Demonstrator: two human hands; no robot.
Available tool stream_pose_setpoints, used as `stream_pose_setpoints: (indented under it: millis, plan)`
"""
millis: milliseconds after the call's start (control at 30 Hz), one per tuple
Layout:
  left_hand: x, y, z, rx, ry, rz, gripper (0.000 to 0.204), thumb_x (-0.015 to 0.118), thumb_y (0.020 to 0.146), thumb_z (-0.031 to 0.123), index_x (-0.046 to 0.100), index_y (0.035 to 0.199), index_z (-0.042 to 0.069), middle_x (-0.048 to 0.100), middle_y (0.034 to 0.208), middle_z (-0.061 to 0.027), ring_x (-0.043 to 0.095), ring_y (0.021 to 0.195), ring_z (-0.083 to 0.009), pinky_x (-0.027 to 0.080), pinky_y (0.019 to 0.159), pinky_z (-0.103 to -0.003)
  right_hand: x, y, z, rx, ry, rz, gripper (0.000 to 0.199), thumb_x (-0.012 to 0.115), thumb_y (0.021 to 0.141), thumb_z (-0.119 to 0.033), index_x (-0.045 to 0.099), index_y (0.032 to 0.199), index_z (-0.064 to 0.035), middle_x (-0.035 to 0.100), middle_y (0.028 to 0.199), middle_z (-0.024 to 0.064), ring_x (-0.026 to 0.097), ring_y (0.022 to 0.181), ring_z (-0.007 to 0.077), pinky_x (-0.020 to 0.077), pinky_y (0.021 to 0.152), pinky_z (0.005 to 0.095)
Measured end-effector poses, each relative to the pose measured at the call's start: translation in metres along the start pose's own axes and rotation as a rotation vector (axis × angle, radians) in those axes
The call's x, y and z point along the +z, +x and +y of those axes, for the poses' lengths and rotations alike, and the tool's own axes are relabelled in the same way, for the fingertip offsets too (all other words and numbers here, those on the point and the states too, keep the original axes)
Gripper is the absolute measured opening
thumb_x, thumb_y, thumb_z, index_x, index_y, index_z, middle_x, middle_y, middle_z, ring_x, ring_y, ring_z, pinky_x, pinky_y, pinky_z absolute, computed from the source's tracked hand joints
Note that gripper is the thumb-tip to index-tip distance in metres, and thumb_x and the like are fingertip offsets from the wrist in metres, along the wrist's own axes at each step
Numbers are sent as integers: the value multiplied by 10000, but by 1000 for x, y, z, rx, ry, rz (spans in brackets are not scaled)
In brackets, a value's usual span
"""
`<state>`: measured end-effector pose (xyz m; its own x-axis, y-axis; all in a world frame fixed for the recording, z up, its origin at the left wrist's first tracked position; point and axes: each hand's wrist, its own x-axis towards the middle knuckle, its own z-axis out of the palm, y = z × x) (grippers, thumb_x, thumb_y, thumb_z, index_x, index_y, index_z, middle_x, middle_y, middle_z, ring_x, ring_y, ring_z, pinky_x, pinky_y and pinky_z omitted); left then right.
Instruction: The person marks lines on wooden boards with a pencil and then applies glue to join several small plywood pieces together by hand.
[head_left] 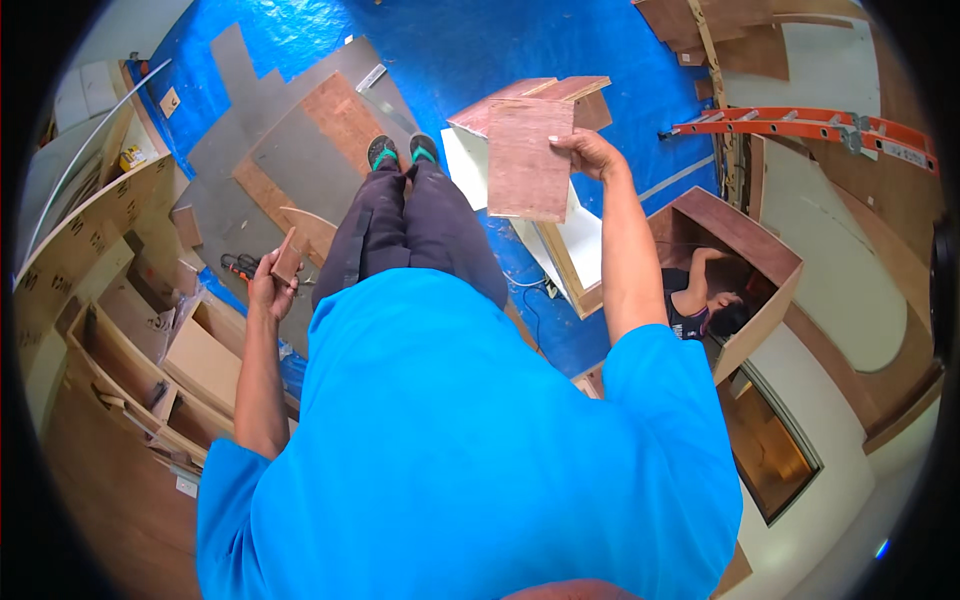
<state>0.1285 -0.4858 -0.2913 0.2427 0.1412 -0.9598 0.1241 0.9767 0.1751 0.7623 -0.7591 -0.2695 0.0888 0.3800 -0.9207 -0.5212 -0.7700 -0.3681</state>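
Observation:
My right hand (592,153) grips the right edge of a flat rectangular plywood panel (530,165), with the thumb on its upper face. Beneath and behind that panel lie more reddish plywood pieces (592,88) and white-faced boards (465,165); how they touch is partly hidden. On the left, my left hand (270,288) is closed around a small brown wooden block (287,256), held out beside my left leg. Close to that hand is a dark tool with orange parts (238,265), partly covered.
Blue sheeting (420,60) and grey boards (300,130) cover the floor. An orange ladder (800,125) lies at the right. Another person (705,295) leans inside an open plywood box (735,225). Wooden cabinet frames (130,370) stand at the left. A dark cable (535,315) runs on the floor.

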Motion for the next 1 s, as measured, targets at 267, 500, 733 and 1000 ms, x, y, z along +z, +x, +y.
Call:
stream_pose_setpoints:
  millis: [267, 500, 733, 1000]
  plan:
    - [30, -10, -3, 91, -53, 16, 464, 525, 1056, 407, 562, 1429, 136, 703, 946, -137, 627, 551, -200, 481, 418, -253, -3, 1, -7, -123, 67, -147, 631, 837, 848, -254, 615, 1386, -10, 720, 1260, 112, 696, 1158, 268, 535, 1005, 476]
    - [57, 14, -1, 190, -64, 36, 424, 543, 1062, 413, 571, 1372, 126, 703, 969, -146, 641, 590, -195, 497, 442, -266, -19, 24, -17, -187, -17, -183, 719, 862, 810, -288, 589, 1398, 22, 704, 1266, 128, 685, 1165, 248, 546, 1000, 436]
    - [128, -1, 4, 243, -38, 22, 461, 527, 1074, 391, 540, 1442, 114, 691, 1002, -141, 646, 618, -193, 489, 445, -258, -19, 7, -30, -330, -367, 69, 596, 830, 850, -297, 639, 1340, -16, 739, 1158, 125, 708, 1109, 278, 572, 960, 440]
    - [173, -16, -9, 301, -59, 15, 542, 519, 1061, 382, 505, 1528, 107, 688, 1021, -114, 630, 610, -172, 492, 464, -239, 59, 14, 39, -802, -1442, 682, 584, 680, 841, -93, 599, 1418, -72, 598, 1359, 79, 639, 1105, 341, 589, 846, 471]
